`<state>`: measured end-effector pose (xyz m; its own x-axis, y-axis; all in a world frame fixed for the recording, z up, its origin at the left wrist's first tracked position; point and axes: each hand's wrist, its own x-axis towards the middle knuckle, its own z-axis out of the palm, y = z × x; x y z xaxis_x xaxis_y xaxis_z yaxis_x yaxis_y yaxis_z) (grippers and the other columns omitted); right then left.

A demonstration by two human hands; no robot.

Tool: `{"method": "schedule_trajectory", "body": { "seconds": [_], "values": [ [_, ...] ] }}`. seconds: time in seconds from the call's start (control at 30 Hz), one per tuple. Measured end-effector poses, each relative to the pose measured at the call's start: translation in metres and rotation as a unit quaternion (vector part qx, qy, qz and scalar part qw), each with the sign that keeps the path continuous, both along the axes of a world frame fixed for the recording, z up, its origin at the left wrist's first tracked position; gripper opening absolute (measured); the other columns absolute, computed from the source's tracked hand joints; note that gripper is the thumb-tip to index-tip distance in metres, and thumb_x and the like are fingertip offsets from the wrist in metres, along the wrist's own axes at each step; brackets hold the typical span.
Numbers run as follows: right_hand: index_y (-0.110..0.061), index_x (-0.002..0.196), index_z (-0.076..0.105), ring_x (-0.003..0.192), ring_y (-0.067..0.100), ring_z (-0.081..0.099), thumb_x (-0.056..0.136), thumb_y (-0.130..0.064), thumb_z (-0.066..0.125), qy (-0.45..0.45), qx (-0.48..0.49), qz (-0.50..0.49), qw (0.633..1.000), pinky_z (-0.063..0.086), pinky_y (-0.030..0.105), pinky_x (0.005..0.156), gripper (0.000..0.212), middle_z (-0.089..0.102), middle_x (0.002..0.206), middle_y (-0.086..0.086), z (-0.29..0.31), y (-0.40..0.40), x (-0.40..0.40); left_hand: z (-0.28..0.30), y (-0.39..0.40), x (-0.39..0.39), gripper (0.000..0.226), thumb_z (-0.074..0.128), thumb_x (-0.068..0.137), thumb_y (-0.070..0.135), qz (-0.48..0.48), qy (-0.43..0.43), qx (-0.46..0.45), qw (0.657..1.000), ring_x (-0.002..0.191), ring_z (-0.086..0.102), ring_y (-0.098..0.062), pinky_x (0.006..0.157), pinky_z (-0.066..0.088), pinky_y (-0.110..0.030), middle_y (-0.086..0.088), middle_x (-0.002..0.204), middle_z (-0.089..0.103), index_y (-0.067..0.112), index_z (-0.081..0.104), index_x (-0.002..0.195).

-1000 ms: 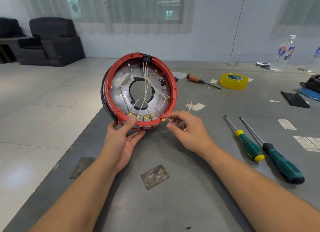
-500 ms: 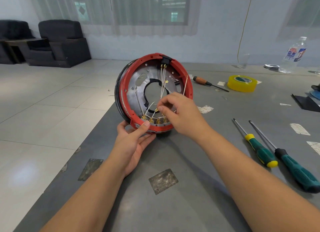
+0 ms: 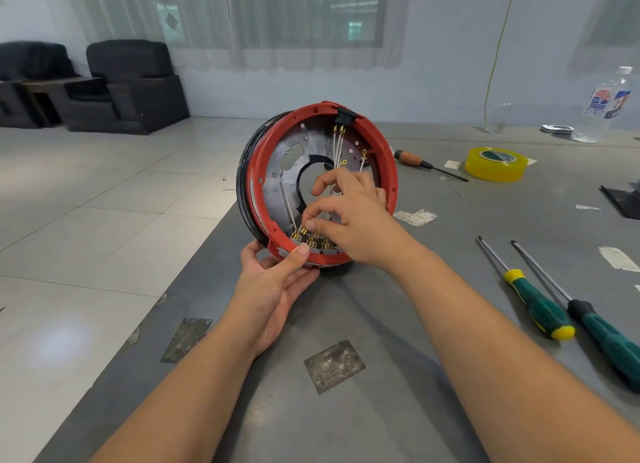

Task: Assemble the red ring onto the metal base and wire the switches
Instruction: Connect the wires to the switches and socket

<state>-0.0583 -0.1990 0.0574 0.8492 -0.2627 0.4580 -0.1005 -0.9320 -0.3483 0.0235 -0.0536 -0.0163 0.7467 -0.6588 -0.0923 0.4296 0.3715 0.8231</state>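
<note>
The red ring (image 3: 387, 157) sits on the round metal base (image 3: 277, 171), and the assembly stands tilted on its edge on the grey table (image 3: 381, 393). My left hand (image 3: 273, 282) holds its lower rim from below, thumb on the red edge. My right hand (image 3: 349, 220) reaches inside the ring and pinches a thin white wire just above the row of brass switch terminals (image 3: 304, 235). More white wires (image 3: 337, 144) run down from a black switch (image 3: 344, 115) at the top of the ring. My fingers hide the wire's end.
Two green-handled screwdrivers (image 3: 543, 310) lie to the right. A wooden-handled screwdriver (image 3: 415, 159) and a yellow tape roll (image 3: 496, 163) lie behind the ring, with a plastic bottle (image 3: 604, 106) far right. Paper scraps dot the table. Its left edge drops to a tiled floor.
My right hand has moved from the ring's lower right rim into the ring with the wire, down to the terminals. The assembly has turned slightly and my view has shifted left.
</note>
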Motion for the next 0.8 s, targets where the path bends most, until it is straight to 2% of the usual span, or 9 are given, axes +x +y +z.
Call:
{"method": "schedule_trajectory", "body": {
  "seconds": [0.13,0.27,0.57,0.8],
  "values": [
    [-0.049,0.087,0.066,0.128,0.012,0.027,0.094,-0.042,0.068,0.022,0.016,0.014,1.000,0.016,0.033,0.095,0.010,0.038,0.128,-0.029,0.0016,0.0012,-0.0012,0.0005,0.0009,0.0001,0.097,0.087,0.069,0.013,-0.005,0.001,0.003,1.000,0.107,0.075,-0.038,0.089,0.063,-0.049,-0.021,0.132,0.067,0.029,0.034,0.148],
    [-0.046,0.089,0.067,0.129,0.013,0.026,0.095,-0.041,0.066,0.032,0.022,0.018,0.999,0.018,0.035,0.096,0.008,0.039,0.131,-0.028,0.0011,0.0013,-0.0022,0.0008,0.0009,-0.0018,0.097,0.086,0.069,0.012,-0.005,-0.012,0.007,1.000,0.108,0.075,-0.037,0.091,0.062,-0.049,-0.021,0.131,0.067,0.027,0.033,0.149],
    [-0.049,0.088,0.063,0.128,0.012,0.029,0.095,-0.041,0.066,0.039,0.025,0.038,0.998,0.019,0.036,0.097,0.011,0.041,0.127,-0.030,0.0005,0.0010,-0.0010,0.0024,0.0011,-0.0047,0.092,0.083,0.072,0.010,-0.004,-0.026,0.004,1.000,0.110,0.074,-0.037,0.093,0.061,-0.050,-0.022,0.131,0.068,0.025,0.035,0.149],
    [-0.036,0.099,0.071,0.128,0.015,0.033,0.098,-0.036,0.063,0.037,0.036,0.050,0.997,0.026,0.043,0.103,0.008,0.050,0.126,-0.021,-0.0004,-0.0018,-0.0004,0.0036,0.0017,-0.0048,0.092,0.083,0.073,0.009,-0.007,-0.022,0.002,1.000,0.110,0.074,-0.038,0.094,0.061,-0.050,-0.022,0.131,0.068,0.025,0.035,0.149]
  ]
}}
